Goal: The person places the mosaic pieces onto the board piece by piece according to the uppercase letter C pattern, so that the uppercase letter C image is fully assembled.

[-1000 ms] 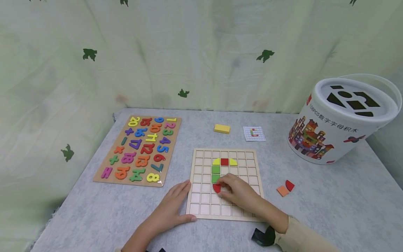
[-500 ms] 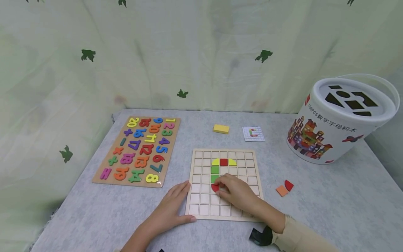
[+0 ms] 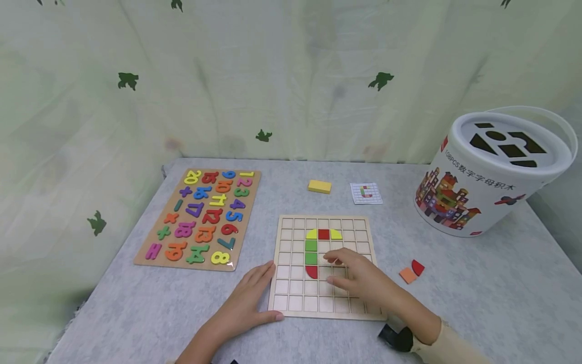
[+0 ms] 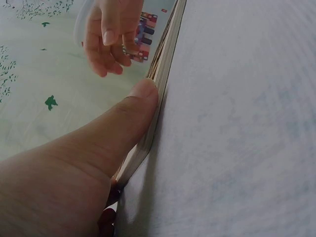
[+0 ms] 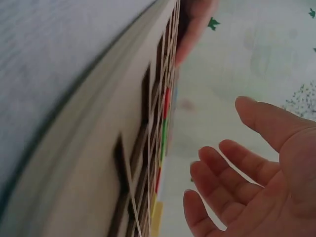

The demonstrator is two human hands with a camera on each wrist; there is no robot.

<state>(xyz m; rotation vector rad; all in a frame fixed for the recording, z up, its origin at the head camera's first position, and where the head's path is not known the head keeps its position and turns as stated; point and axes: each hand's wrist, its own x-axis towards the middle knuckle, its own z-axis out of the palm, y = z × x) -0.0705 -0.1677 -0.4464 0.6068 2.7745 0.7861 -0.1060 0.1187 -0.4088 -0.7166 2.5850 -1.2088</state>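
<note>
A wooden grid board (image 3: pixel 282 288) lies on the table. In its cells sit a red square tile (image 3: pixel 324 234) between two yellow quarter-round tiles (image 3: pixel 336 234), two green square tiles (image 3: pixel 311 258) below the left one, and a red quarter-round tile (image 3: pixel 311 272) under those. My left hand (image 3: pixel 250 298) rests against the board's left side with straight fingers, its thumb (image 4: pixel 133 111) touching the front edge. Over the board's right half hovers my right hand (image 3: pixel 356 273), thumb and relaxed fingers (image 5: pixel 232 182) apart, nothing between them, just right of the red quarter-round.
Right of the board lie an orange square tile (image 3: pixel 407 275) and a red quarter-round tile (image 3: pixel 418 267). Behind it are a yellow block (image 3: pixel 320 186) and a pattern card (image 3: pixel 366 193). A number puzzle board (image 3: pixel 243 217) lies left; a white bucket (image 3: pixel 477 192) stands back right.
My right hand has let go of the red quarter-round tile, now flat in its cell under the green squares, and has drawn back to the right with its fingers spread. The left hand stays put.
</note>
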